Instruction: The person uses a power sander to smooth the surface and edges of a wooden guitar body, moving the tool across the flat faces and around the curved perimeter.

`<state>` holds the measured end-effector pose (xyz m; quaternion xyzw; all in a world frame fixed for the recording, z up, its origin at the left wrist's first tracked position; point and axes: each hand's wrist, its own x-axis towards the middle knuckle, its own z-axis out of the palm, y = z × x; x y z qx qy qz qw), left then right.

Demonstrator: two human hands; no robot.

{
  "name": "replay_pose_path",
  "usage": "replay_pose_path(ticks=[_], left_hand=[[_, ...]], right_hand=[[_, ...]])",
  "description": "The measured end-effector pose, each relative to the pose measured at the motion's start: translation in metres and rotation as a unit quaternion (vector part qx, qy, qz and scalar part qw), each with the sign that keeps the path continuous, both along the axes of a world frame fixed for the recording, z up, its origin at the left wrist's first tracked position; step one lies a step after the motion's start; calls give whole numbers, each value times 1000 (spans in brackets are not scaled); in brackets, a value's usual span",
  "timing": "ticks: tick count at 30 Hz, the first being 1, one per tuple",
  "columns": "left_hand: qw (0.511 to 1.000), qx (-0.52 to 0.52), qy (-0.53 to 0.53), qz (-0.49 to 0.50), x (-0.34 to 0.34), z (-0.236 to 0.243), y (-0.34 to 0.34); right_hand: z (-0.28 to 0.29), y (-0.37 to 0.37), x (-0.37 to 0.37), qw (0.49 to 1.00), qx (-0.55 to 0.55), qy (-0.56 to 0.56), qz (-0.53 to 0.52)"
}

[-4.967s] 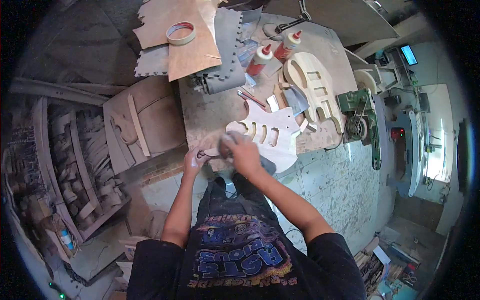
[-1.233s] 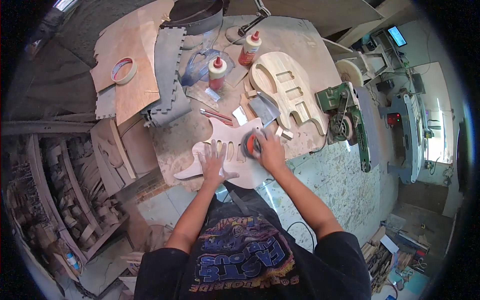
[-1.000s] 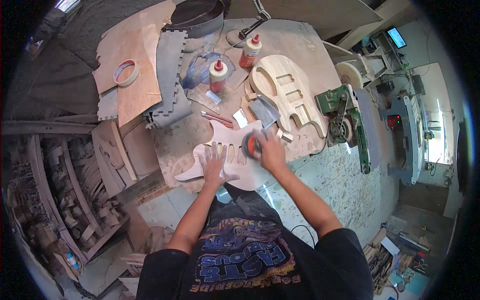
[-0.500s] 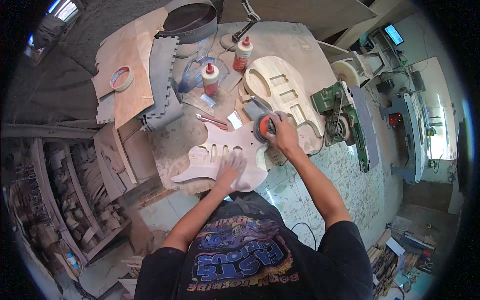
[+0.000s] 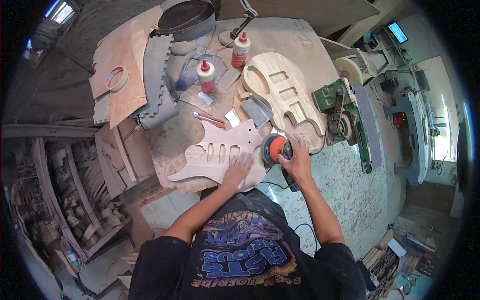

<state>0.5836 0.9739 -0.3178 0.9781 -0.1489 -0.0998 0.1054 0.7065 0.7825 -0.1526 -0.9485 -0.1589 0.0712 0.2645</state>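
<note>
A pale wooden guitar body (image 5: 197, 167) with cut-out pockets lies at the near edge of the workbench. My left hand (image 5: 238, 172) rests on its right part, fingers stretched out and lying on the wood. In my right hand (image 5: 300, 162) is an orange and black orbital sander (image 5: 276, 148), tipped on its side with its round pad at the body's right edge. Whether the pad touches the wood I cannot tell. Beyond it lie a grey sanding sheet (image 5: 256, 112) and a second guitar body (image 5: 290, 92).
Two glue bottles (image 5: 205, 77) with red caps stand farther back. A green belt sander (image 5: 345, 120) is at the right. Red-handled tools (image 5: 209, 120) lie behind the near body; a tape roll (image 5: 116, 79) sits on plywood sheets (image 5: 127, 97) at the left.
The orbital sander has moved right from the upper right of the near guitar body to its edge, and its pad has tipped up sideways. My left hand has slid slightly right.
</note>
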Motion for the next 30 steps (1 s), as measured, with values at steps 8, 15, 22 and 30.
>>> replay_pose_path(ticks=[8,15,22,30], left_hand=[[1000,-7,4,20,-51,-2,40],[985,-48,44,157,-58,5,44],[968,-83,5,237,-26,-3,37],[952,-61,36,299,-43,1,47]], right_hand=[[0,10,-11,1000,-6,5,26],[-9,20,-18,998,-4,12,63],[-14,37,-19,994,-20,36,100],[-17,49,-15,990,-26,30,133]])
